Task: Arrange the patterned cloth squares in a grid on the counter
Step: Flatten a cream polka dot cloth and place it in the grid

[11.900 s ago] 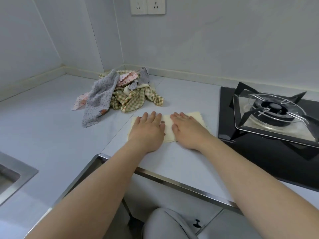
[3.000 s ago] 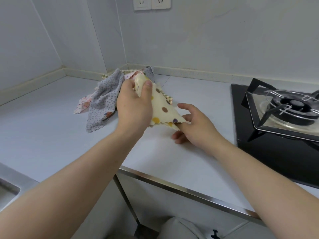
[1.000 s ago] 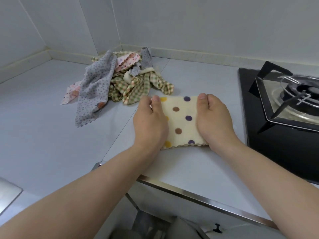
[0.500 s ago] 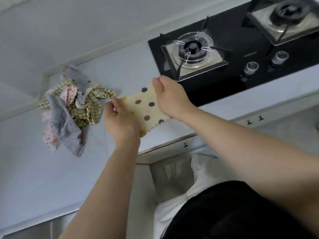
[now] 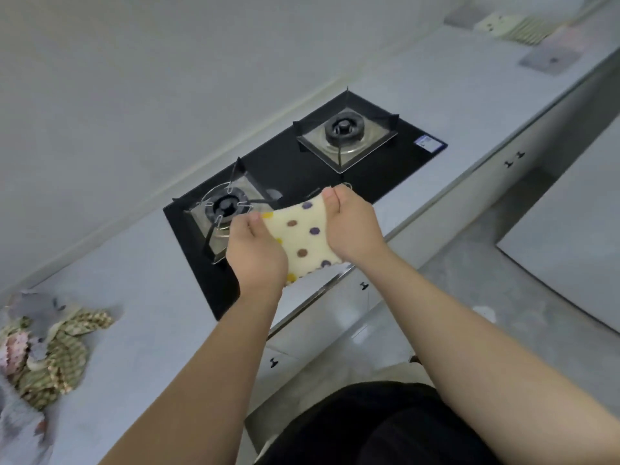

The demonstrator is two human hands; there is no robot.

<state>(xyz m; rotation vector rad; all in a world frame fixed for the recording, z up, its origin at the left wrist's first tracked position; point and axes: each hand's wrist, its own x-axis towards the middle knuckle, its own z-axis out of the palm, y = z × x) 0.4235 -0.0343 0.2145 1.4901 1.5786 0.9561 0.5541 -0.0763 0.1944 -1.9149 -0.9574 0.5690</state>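
Left hand (image 5: 256,253): grips the left side of the polka-dot cloth (image 5: 302,236), thumb on top.
Right hand (image 5: 352,226): grips the opposite side, thumb laid over the far corner.
Polka-dot cloth: cream with brown, purple and yellow dots, held spread between both hands over the front of the gas hob (image 5: 292,176).
Gas hob: black glass, two burners, set into the pale worktop (image 5: 134,297).
Cloth pile (image 5: 50,357): crumpled checked, grey and pink cloths, left of the hob.
Laid squares (image 5: 550,58): several cloths flat at the worktop's far right end, blurred.
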